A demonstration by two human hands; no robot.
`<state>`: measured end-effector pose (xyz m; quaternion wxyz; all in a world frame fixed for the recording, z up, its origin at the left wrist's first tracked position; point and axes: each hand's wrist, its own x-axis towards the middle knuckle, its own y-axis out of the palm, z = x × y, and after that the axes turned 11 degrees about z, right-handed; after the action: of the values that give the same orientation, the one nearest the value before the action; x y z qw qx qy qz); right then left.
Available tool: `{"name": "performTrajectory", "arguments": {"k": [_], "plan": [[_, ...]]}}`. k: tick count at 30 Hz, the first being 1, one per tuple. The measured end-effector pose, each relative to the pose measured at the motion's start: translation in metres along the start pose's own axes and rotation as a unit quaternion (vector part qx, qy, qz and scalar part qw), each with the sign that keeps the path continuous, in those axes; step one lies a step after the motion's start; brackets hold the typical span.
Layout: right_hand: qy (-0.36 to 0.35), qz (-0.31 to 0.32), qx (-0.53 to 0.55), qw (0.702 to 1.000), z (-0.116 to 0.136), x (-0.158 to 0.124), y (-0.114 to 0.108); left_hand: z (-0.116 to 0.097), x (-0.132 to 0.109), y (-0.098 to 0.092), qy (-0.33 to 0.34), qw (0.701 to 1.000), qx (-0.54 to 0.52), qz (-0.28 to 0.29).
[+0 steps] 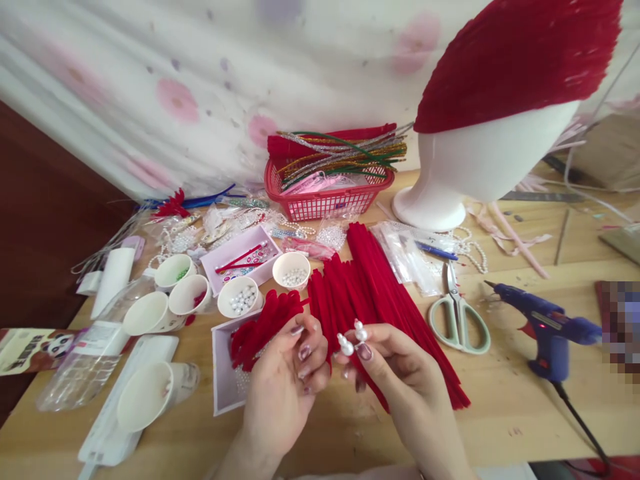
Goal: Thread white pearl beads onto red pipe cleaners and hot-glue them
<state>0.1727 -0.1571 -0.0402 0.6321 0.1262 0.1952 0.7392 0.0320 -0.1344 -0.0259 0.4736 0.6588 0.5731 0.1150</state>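
Observation:
Between the thumb and fingers of my right hand (407, 387) is a small cluster of white pearl beads (346, 345), large ones topped by smaller ones with reddish tips. Just left of it, my left hand (287, 377) is loosely closed, its fingers curled in and thumb near the forefinger. Whether anything is pinched there I cannot make out. Behind both hands lie long red chenille stems (390, 300) in a thick row. Short looped red stems (265, 323) rest in a pale lilac box (220, 387) behind my left hand.
Paper cups of white beads (240, 297) stand near a lilac tray (210, 263). Farther back are a red basket (325, 203) of stems and a white foam head (480, 160) wearing a red cap. Scissors (457, 320) and a blue glue gun (547, 327) lie to the right.

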Motion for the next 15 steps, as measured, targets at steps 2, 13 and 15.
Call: {"name": "performTrajectory", "arguments": {"k": [2, 13, 15], "plan": [[-0.018, -0.007, 0.005, 1.000, -0.002, 0.002, -0.002, 0.005, -0.004, -0.001, 0.003, 0.994, 0.111, 0.009], [-0.065, -0.027, 0.064, 0.995, -0.005, 0.003, 0.006, 0.021, -0.010, -0.009, 0.112, 0.839, 0.518, 0.125], [-0.060, -0.007, 0.078, 0.995, -0.005, 0.003, 0.005, 0.022, -0.008, -0.006, 0.109, 0.850, 0.494, 0.147]]}}
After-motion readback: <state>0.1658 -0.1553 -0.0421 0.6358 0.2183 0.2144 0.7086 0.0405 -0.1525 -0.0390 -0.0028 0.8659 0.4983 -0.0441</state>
